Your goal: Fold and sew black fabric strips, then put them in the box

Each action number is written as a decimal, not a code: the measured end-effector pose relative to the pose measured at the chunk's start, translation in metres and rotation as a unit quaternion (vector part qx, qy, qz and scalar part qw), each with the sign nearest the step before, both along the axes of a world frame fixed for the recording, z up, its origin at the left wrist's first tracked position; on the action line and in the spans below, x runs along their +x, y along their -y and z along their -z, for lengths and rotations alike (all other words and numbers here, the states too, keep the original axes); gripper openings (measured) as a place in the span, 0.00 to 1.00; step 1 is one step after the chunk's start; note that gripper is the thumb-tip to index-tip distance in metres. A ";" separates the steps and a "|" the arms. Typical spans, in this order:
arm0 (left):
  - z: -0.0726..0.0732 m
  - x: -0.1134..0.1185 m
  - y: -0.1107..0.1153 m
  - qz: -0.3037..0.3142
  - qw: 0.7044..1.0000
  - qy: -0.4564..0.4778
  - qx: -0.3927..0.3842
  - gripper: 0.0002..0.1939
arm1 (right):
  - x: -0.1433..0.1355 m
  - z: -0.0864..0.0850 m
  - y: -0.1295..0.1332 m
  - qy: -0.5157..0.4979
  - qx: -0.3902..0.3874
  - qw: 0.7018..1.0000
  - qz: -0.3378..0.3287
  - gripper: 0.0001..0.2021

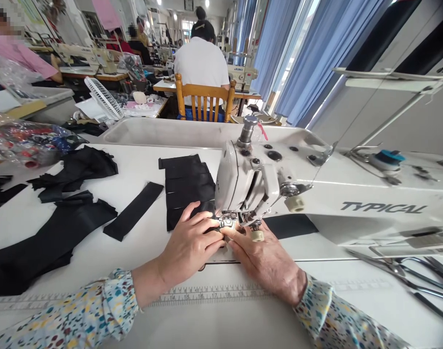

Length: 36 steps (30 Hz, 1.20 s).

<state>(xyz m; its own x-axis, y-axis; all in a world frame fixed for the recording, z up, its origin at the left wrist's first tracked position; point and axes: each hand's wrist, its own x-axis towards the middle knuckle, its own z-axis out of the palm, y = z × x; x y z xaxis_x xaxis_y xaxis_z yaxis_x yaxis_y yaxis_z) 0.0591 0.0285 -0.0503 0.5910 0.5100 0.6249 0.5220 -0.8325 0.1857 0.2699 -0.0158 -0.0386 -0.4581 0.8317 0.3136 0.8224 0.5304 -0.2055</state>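
Note:
My left hand (194, 240) rests beside the presser foot (228, 222) of a white sewing machine (239, 179), its fingers stretched out over the edge of black fabric pieces. From the other side, my right hand (267, 257) reaches under the machine head with thumb and index finger close together at the foot. A black fabric strip (290, 226) runs out to the right from behind this hand, which holds it. What lies directly under the fingertips is mostly hidden. Left of the needle, several black pieces (187, 182) lie overlapped in a row.
A separate black strip (134, 211) and heaped black cloth (54, 228) lie on the left. Scissors (399, 266) are at the right, under the machine arm. A printed ruler (207, 294) runs along the front. A person in white (201, 63) sits ahead on a wooden chair (206, 92).

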 end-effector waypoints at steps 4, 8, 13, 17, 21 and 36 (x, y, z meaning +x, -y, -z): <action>0.000 0.000 0.000 0.000 1.000 0.001 -0.001 0.11 | -0.001 0.001 0.001 0.006 0.011 1.000 0.000 0.18; -0.001 0.000 0.000 0.001 1.000 0.001 -0.001 0.11 | -0.002 0.000 0.002 0.002 -0.006 1.000 0.003 0.18; -0.002 0.000 0.000 0.003 1.000 -0.004 -0.006 0.12 | -0.002 0.000 0.003 0.000 -0.014 1.000 0.012 0.18; -0.004 -0.002 0.002 0.004 1.000 -0.012 -0.009 0.12 | -0.002 0.000 0.006 -0.013 -0.029 0.999 0.010 0.18; -0.005 -0.002 0.003 0.009 1.000 -0.019 -0.006 0.12 | -0.002 -0.001 0.007 -0.031 -0.038 0.999 0.008 0.18; -0.003 -0.003 0.002 0.013 1.000 -0.017 0.002 0.11 | -0.006 -0.002 0.006 -0.011 -0.068 0.998 0.009 0.19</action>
<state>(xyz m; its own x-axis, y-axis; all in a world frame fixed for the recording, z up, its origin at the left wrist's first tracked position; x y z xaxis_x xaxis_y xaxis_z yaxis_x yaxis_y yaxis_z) 0.0566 0.0265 -0.0473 0.6260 0.4908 0.6060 0.5055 -0.8471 0.1639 0.2643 -0.0217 -0.0365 -0.4366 0.8756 0.2066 0.8264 0.4811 -0.2925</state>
